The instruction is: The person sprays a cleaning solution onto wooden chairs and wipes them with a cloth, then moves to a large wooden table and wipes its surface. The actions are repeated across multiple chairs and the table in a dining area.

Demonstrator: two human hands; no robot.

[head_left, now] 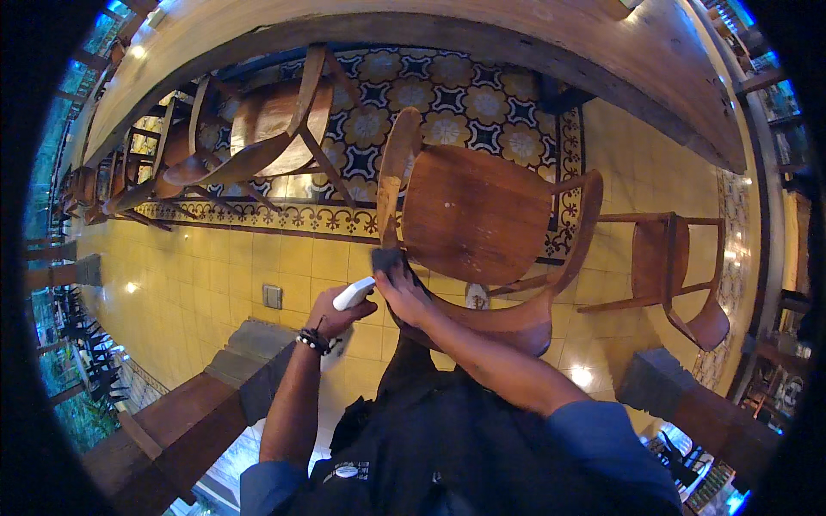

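Observation:
My left hand, with a beaded bracelet at the wrist, is closed around a spray bottle whose white spray head points toward the chair. The bottle's body is mostly hidden below the hand. My right hand presses a dark cloth onto the curved left arm of a brown wooden chair. Small pale specks show on the seat. The chair's rounded backrest curves around close in front of me, under my right forearm.
A long wooden table arcs across the far side. More wooden chairs line it to the left, and another chair stands at the right. Patterned tiles and yellow tiles cover the floor. Dark-based wooden posts flank me.

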